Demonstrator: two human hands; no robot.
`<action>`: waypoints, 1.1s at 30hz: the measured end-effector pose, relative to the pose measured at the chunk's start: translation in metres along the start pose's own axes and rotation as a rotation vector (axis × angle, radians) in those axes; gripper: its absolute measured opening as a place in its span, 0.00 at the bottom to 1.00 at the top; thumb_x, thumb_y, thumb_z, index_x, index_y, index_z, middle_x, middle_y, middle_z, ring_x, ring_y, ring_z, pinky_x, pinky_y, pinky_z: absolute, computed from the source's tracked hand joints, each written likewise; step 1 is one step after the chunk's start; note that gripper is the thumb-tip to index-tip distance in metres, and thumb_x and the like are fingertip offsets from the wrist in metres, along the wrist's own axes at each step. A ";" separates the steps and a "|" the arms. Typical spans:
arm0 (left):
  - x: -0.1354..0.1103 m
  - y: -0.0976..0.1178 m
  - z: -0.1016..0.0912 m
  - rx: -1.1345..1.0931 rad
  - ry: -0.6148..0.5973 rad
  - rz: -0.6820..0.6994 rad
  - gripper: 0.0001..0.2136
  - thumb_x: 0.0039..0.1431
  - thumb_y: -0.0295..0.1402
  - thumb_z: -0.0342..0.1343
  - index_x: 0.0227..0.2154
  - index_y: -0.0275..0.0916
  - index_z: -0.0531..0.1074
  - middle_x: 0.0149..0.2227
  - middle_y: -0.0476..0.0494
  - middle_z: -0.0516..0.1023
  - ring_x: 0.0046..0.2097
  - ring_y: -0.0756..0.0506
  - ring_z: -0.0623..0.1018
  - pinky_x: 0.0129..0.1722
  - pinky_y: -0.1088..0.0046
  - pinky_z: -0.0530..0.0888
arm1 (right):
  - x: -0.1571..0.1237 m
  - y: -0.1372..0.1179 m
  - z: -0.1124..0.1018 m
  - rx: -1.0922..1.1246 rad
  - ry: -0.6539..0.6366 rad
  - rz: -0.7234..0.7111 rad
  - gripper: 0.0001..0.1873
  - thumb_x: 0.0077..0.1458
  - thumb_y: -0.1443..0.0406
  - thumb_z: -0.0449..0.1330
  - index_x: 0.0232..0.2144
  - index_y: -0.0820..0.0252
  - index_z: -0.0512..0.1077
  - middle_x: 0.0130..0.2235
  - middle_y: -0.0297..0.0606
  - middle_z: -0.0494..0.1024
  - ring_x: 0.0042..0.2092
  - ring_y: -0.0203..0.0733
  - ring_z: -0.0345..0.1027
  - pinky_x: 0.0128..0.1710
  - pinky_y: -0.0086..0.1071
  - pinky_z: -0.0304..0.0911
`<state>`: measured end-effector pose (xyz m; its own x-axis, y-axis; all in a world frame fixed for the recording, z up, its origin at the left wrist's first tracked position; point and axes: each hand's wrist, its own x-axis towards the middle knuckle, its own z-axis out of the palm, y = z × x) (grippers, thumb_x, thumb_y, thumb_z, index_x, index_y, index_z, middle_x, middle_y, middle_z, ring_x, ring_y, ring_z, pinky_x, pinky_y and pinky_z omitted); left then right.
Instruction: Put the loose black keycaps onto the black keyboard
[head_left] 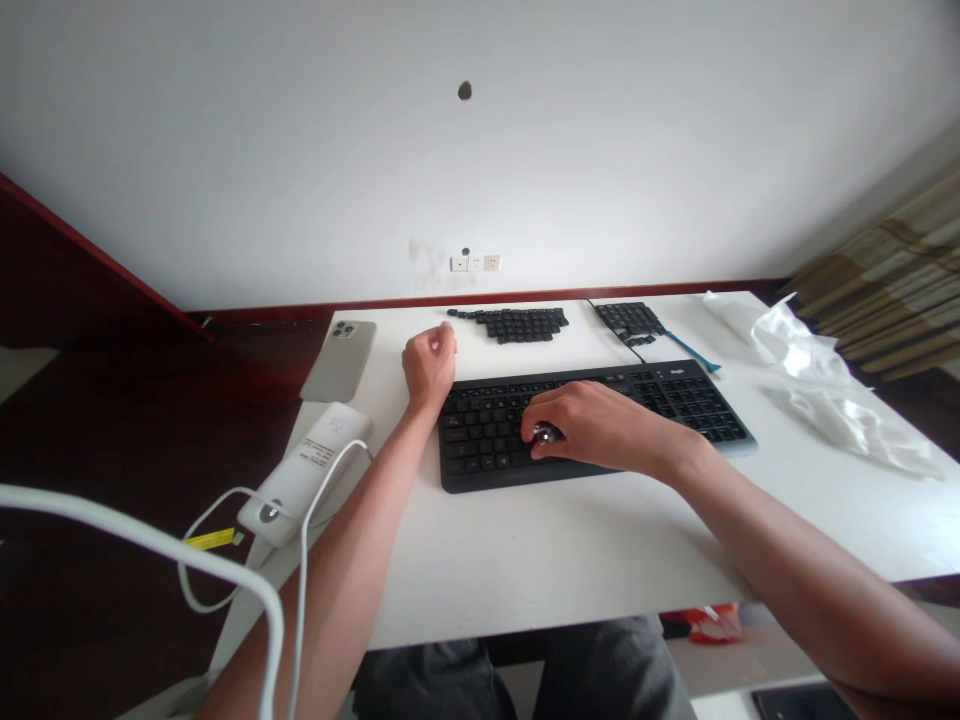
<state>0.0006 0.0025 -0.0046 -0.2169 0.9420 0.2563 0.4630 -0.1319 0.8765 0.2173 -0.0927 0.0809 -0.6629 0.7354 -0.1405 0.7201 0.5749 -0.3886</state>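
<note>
A black keyboard (487, 470) lies on the white table, its keys in place over most of the visible part. Over its middle, my right hand (581, 425) is curled, thumb and fingers closed around a small dark, shiny thing (546, 433) whose kind I cannot make out. My left hand (430, 365) rests in a loose fist by the keyboard's upper left corner; the inside of the fist is hidden. Behind the keyboard, loose black keycaps (523, 325) lie in rows, with a second group of keycaps (628, 318) farther right. Near these lies a thin teal tool (694, 352).
A phone (341, 360) lies at the table's left edge. Below it sits a white power bank-like device (307, 475) with a white cable (304, 560) running beside my left arm. Clear plastic wrapping (795, 340) covers the right side. Wall sockets (475, 263) are behind the table.
</note>
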 end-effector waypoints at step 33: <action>-0.001 0.001 0.000 0.034 0.008 0.007 0.21 0.67 0.40 0.46 0.17 0.40 0.66 0.19 0.48 0.69 0.25 0.48 0.68 0.29 0.71 0.60 | 0.029 -0.014 0.066 1.103 0.540 0.013 0.32 0.65 0.51 0.58 0.16 0.56 0.52 0.18 0.28 0.52 0.22 0.31 0.42 0.23 0.33 0.39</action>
<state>0.0013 0.0018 -0.0041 -0.2202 0.9385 0.2659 0.4937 -0.1279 0.8602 0.1748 -0.1034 0.0225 -0.2982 0.9437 0.1430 -0.0067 0.1477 -0.9890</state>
